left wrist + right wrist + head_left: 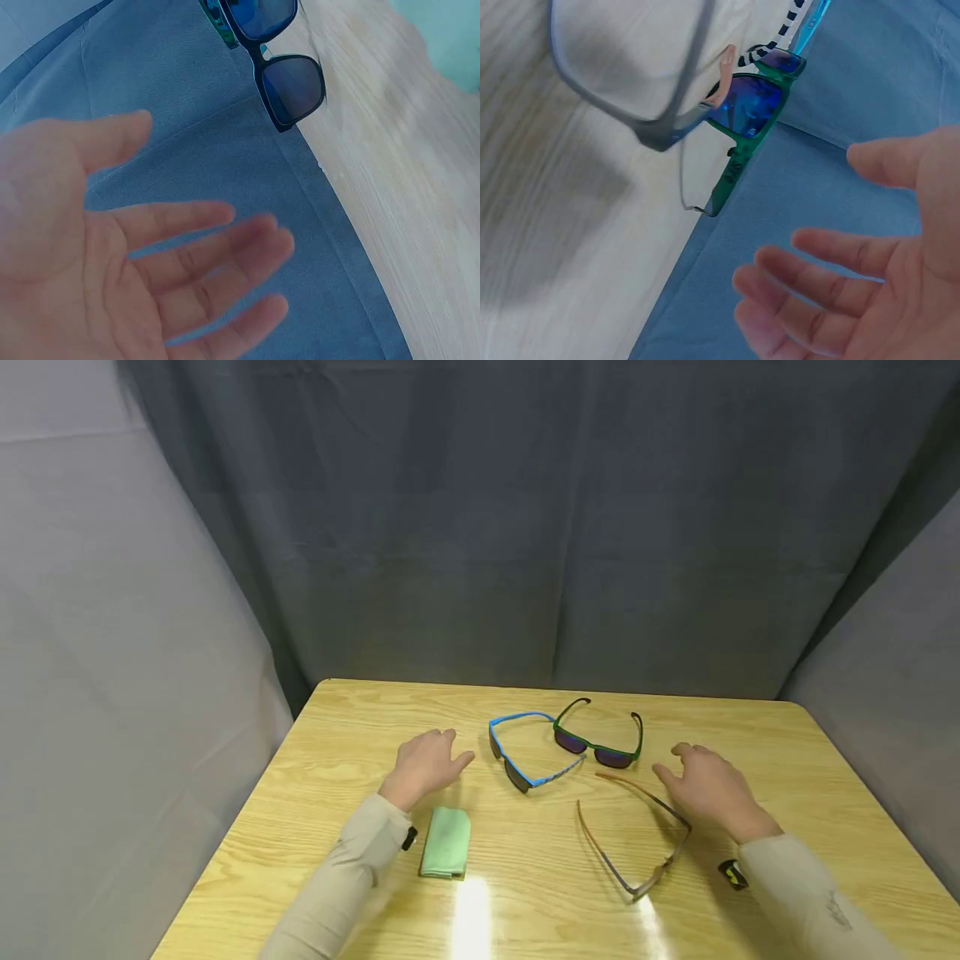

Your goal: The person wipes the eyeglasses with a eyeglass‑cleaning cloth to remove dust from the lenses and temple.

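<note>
My left hand (pixel 423 766) hovers over the table's left half, its fingers loosely extended and holding nothing. Just right of it lie blue-framed sunglasses (pixel 517 770) with dark lenses and both temples unfolded. Green-framed sunglasses (pixel 600 752) with purple-blue lenses lie behind, touching or overlapping a blue temple. My right hand (pixel 708 785), also empty with relaxed fingers, is beside a pair of glasses (pixel 660 868) with brown temples, unfolded at the front. In the right wrist view the grey rim of these glasses (pixel 660 131) looms close, with the green sunglasses (pixel 739 165) beyond.
A folded green cloth (pixel 446 843) lies on the wooden table (pixel 360 893) below the left hand. Dark grey curtain (pixel 465 543) hangs behind the table's back edge, and pale cloth walls (pixel 112 635) stand at both sides.
</note>
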Demonstrator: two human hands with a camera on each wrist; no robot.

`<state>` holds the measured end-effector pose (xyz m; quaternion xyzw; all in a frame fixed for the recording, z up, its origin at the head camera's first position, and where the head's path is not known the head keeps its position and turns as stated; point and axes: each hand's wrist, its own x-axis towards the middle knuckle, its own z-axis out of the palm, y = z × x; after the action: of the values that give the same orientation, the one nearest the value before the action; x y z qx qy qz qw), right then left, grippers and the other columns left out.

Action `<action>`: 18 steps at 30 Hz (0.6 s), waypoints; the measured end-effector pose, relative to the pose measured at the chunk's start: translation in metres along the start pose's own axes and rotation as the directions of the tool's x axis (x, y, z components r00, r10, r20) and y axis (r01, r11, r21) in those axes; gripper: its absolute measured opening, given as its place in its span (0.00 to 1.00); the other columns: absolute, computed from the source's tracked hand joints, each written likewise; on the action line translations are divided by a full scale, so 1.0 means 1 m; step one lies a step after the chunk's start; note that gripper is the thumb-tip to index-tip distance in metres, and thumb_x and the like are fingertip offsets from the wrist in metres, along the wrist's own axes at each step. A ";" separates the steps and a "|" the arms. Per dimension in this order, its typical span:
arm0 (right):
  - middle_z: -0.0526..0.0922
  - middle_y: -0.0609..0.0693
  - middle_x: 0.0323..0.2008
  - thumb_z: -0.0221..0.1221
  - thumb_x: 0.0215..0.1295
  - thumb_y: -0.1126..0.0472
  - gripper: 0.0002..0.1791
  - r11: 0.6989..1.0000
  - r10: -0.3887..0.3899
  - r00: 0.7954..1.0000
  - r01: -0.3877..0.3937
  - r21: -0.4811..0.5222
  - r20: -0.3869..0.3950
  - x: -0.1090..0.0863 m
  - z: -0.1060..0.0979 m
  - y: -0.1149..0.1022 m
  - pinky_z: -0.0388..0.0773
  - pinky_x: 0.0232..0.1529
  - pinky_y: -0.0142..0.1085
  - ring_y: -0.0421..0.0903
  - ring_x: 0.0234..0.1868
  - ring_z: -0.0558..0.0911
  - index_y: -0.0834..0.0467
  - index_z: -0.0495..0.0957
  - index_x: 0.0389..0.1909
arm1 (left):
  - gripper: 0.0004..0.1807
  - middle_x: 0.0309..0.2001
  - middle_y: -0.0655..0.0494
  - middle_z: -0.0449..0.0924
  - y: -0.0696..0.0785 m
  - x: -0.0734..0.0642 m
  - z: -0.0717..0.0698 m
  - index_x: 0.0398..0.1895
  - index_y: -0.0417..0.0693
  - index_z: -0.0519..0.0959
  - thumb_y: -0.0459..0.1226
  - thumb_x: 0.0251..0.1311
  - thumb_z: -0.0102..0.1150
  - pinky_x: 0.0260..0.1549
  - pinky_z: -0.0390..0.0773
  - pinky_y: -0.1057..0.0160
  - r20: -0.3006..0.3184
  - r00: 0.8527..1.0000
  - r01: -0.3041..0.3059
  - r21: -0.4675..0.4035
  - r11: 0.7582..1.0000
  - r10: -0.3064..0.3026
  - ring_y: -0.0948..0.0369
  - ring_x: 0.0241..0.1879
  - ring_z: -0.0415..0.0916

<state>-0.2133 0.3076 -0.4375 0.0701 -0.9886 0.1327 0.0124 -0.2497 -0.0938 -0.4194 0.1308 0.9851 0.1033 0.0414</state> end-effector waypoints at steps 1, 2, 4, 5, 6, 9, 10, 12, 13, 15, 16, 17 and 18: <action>0.77 0.72 0.44 0.51 0.68 0.45 0.32 1.000 -0.009 1.000 0.009 0.004 -0.001 -0.001 0.001 0.001 0.76 0.35 0.57 0.66 0.41 0.78 0.74 0.71 0.53 | 0.32 0.52 0.44 0.77 -0.001 -0.001 0.000 0.61 0.43 0.72 0.57 0.66 0.46 0.34 0.79 0.51 -0.003 1.000 -0.005 -0.003 1.000 0.005 0.50 0.42 0.78; 0.78 0.70 0.42 0.51 0.68 0.47 0.30 1.000 -0.017 1.000 0.017 0.009 0.000 -0.002 0.002 0.003 0.77 0.32 0.55 0.64 0.38 0.79 0.73 0.72 0.51 | 0.29 0.48 0.46 0.79 -0.002 -0.002 0.001 0.56 0.42 0.75 0.55 0.66 0.48 0.29 0.78 0.54 -0.005 1.000 -0.009 -0.006 1.000 0.009 0.52 0.36 0.79; 0.81 0.66 0.39 0.52 0.68 0.48 0.27 0.999 -0.032 1.000 0.032 0.016 0.000 -0.004 0.004 0.005 0.77 0.29 0.52 0.59 0.34 0.81 0.71 0.75 0.48 | 0.25 0.41 0.49 0.81 -0.005 -0.005 0.002 0.49 0.42 0.79 0.53 0.65 0.51 0.21 0.75 0.59 0.003 1.000 -0.012 -0.009 1.000 0.012 0.57 0.26 0.76; 0.81 0.65 0.38 0.53 0.68 0.49 0.26 0.999 -0.037 0.999 0.037 0.018 -0.003 -0.005 0.006 0.006 0.77 0.29 0.51 0.58 0.34 0.81 0.70 0.76 0.48 | 0.23 0.39 0.50 0.82 -0.007 -0.006 0.003 0.46 0.42 0.80 0.53 0.64 0.52 0.19 0.74 0.60 0.011 1.000 -0.016 -0.010 1.000 0.016 0.58 0.24 0.74; 0.81 0.64 0.38 0.53 0.67 0.49 0.25 0.999 -0.043 0.999 0.043 0.018 -0.009 -0.005 0.007 0.006 0.77 0.28 0.51 0.58 0.34 0.81 0.70 0.77 0.47 | 0.22 0.38 0.50 0.82 -0.008 -0.007 0.005 0.45 0.42 0.81 0.52 0.64 0.52 0.19 0.73 0.60 0.021 1.000 -0.019 -0.015 1.000 0.020 0.59 0.23 0.73; 0.82 0.62 0.36 0.54 0.67 0.51 0.22 0.998 -0.061 0.998 0.061 0.013 -0.030 -0.008 0.010 0.007 0.77 0.28 0.50 0.56 0.32 0.81 0.68 0.78 0.44 | 0.22 0.40 0.49 0.82 -0.013 -0.010 0.009 0.45 0.42 0.81 0.52 0.64 0.53 0.23 0.76 0.59 0.052 0.998 -0.035 -0.025 0.999 0.036 0.58 0.27 0.77; 0.82 0.61 0.35 0.54 0.66 0.51 0.21 0.998 -0.065 0.997 0.065 0.012 -0.034 -0.009 0.011 0.007 0.77 0.28 0.50 0.55 0.31 0.81 0.68 0.78 0.43 | 0.23 0.40 0.49 0.82 -0.014 -0.012 0.011 0.45 0.41 0.81 0.52 0.64 0.53 0.25 0.78 0.58 0.065 0.997 -0.043 -0.033 0.999 0.045 0.56 0.29 0.78; 0.82 0.60 0.34 0.55 0.66 0.53 0.20 0.997 -0.073 0.997 0.074 0.014 -0.035 -0.011 0.012 0.008 0.77 0.26 0.48 0.53 0.29 0.81 0.68 0.78 0.42 | 0.23 0.41 0.47 0.82 -0.018 -0.015 0.016 0.46 0.40 0.81 0.51 0.63 0.54 0.29 0.79 0.55 0.090 0.995 -0.047 -0.055 0.997 0.052 0.54 0.32 0.79; 0.82 0.60 0.34 0.55 0.66 0.53 0.19 0.997 -0.077 0.996 0.078 0.014 -0.033 -0.012 0.013 0.008 0.77 0.26 0.48 0.52 0.29 0.81 0.68 0.78 0.41 | 0.23 0.42 0.47 0.82 -0.019 -0.018 0.018 0.46 0.40 0.80 0.51 0.63 0.54 0.31 0.79 0.54 0.106 0.993 -0.043 -0.067 0.997 0.050 0.53 0.34 0.79; 0.82 0.60 0.33 0.55 0.65 0.54 0.19 0.997 -0.080 0.996 0.081 0.014 -0.027 -0.014 0.013 0.008 0.77 0.25 0.47 0.50 0.26 0.80 0.68 0.79 0.40 | 0.24 0.44 0.45 0.81 -0.022 -0.022 0.024 0.48 0.38 0.79 0.51 0.62 0.55 0.34 0.79 0.53 0.138 0.989 -0.033 -0.090 0.995 0.045 0.52 0.35 0.79; 0.82 0.59 0.32 0.55 0.65 0.54 0.18 0.997 -0.081 0.996 0.081 0.011 -0.025 -0.014 0.014 0.009 0.77 0.25 0.46 0.48 0.26 0.80 0.68 0.79 0.40 | 0.25 0.45 0.45 0.80 -0.023 -0.025 0.026 0.50 0.37 0.78 0.50 0.62 0.56 0.35 0.78 0.52 0.156 0.987 -0.026 -0.102 0.994 0.041 0.53 0.35 0.78; 0.82 0.59 0.32 0.55 0.65 0.54 0.18 0.997 -0.082 0.996 0.082 0.011 -0.023 -0.015 0.014 0.009 0.77 0.25 0.46 0.47 0.25 0.79 0.68 0.79 0.40 | 0.26 0.45 0.44 0.80 -0.024 -0.027 0.028 0.51 0.36 0.77 0.50 0.62 0.56 0.36 0.78 0.52 0.169 0.985 -0.018 -0.110 0.994 0.037 0.53 0.36 0.78; 0.82 0.59 0.31 0.55 0.65 0.55 0.18 0.997 -0.081 0.996 0.081 0.010 -0.023 -0.016 0.014 0.010 0.77 0.25 0.46 0.47 0.24 0.79 0.68 0.79 0.39 | 0.27 0.44 0.44 0.80 -0.024 -0.030 0.030 0.51 0.36 0.77 0.50 0.61 0.56 0.35 0.78 0.53 0.183 0.983 -0.014 -0.120 0.993 0.036 0.54 0.35 0.77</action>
<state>-0.1986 0.3157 -0.4540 0.1088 -0.9840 0.1382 0.0285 -0.2240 -0.1191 -0.4523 0.1496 0.9675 0.1496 0.1388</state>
